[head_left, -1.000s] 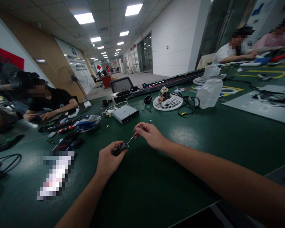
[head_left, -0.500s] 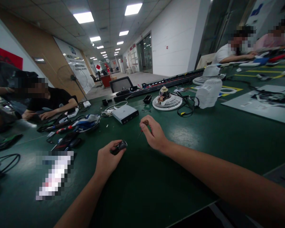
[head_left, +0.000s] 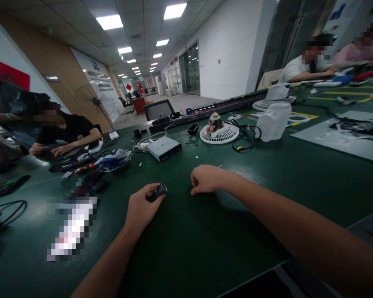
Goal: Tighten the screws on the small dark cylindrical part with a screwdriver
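My left hand (head_left: 141, 207) is closed around a short black cylinder (head_left: 160, 190), whose round end faces right between thumb and fingers. Over the green table (head_left: 180, 256), to the right of that cylinder, is my right hand (head_left: 205, 179), turned with its back up and its fingers curled downward. A thin pale tip (head_left: 220, 166) sticks out behind this hand; the screwdriver's handle is hidden in the fingers.
Beyond the hands lie a grey metal box (head_left: 164, 149), a white fan grille with a motor (head_left: 219, 133), a white housing (head_left: 273, 122) and black cables. Tools and a pixelated bright object (head_left: 73, 227) are at the left. Other people sit at both sides.
My right hand has rotated and moved slightly right and down, so the screwdriver's handle no longer shows. A small white scrap on the table is now uncovered. My left hand has barely moved.
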Demonstrator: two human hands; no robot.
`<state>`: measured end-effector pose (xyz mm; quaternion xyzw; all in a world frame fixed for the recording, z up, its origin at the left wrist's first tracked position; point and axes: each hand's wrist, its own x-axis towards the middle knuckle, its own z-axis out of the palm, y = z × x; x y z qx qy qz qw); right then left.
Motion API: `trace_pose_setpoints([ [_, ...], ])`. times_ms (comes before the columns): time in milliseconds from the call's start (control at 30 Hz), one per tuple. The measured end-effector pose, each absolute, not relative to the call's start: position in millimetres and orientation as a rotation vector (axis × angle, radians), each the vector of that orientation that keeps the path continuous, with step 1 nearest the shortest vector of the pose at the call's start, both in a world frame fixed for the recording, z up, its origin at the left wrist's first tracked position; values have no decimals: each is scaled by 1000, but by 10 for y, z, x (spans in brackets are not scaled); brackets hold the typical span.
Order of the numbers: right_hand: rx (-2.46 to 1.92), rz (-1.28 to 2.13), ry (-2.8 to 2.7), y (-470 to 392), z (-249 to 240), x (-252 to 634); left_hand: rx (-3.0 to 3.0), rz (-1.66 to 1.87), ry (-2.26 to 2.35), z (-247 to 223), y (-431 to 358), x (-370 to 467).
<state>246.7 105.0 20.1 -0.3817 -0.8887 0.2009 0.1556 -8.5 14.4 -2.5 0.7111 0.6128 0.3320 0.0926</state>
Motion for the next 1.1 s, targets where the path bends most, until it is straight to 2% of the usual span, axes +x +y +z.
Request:
trace_pose_setpoints([
  [433,-639,451,-2465,769,271,2176,2259,944,1588,13,92,-12],
  [867,-529,393,-2424,694,259,2154,2307,927,1495,25,46,0],
  [1100,-848,742,-2225,629,258,2062,2495,1004,1344,3,43,-33],
])
